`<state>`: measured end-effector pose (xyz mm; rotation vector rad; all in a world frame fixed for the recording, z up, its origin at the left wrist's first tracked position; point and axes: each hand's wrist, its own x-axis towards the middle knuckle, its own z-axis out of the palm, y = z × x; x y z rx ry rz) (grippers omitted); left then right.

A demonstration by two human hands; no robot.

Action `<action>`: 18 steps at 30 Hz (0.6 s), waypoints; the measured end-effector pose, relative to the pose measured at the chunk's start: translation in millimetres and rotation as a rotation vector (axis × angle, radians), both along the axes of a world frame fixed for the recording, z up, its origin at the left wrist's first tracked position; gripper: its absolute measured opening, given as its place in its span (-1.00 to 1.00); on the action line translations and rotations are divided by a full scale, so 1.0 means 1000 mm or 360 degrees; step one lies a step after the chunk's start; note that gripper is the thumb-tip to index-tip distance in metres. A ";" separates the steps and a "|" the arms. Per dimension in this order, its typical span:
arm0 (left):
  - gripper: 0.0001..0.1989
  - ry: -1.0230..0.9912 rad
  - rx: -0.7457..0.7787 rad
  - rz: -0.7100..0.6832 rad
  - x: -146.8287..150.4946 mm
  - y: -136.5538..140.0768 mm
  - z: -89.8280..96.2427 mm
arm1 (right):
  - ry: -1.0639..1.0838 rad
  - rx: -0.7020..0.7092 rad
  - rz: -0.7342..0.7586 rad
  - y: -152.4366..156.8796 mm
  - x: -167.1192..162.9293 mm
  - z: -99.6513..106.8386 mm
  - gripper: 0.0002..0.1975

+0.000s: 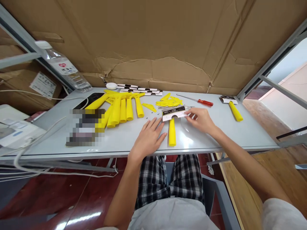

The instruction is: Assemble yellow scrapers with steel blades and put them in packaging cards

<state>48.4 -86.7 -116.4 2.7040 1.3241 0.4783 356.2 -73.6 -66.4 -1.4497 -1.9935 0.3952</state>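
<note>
A yellow-handled scraper [172, 135] lies before me, its handle towards me and a black-and-white card sleeve [174, 113] over its head. My right hand [200, 119] pinches the right end of the sleeve between thumb and fingers. My left hand [150, 135] rests flat on the table with fingers stretched out, their tips at the sleeve's left edge. Behind the sleeve lie yellow flat plastic pieces [169, 101] in a small pile, with one more piece [150, 107] to the left. A few tiny dark bits, perhaps screws, lie near my left fingertips.
Several yellow handles [116, 111] lie in a heap at left, near a phone-like black slab [92, 99]. Card sleeves [141, 91] are stacked at the back. A red screwdriver [205, 103] and another sleeved scraper [235, 111] lie to the right. A bottle [66, 68] leans at far left.
</note>
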 end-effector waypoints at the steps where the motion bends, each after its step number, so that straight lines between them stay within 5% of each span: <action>1: -0.37 -0.0002 0.0004 -0.0002 0.000 0.000 0.000 | 0.0015 -0.0009 0.0019 -0.012 0.001 -0.005 -0.64; 7: -0.38 0.0011 0.0014 -0.0009 0.000 0.001 0.000 | 0.0161 -0.0117 -0.0024 -0.044 -0.001 -0.020 -0.60; 18: -0.37 0.0009 -0.0012 -0.0007 0.000 0.000 0.001 | 0.0290 -0.0240 0.0048 -0.025 -0.001 -0.023 -0.41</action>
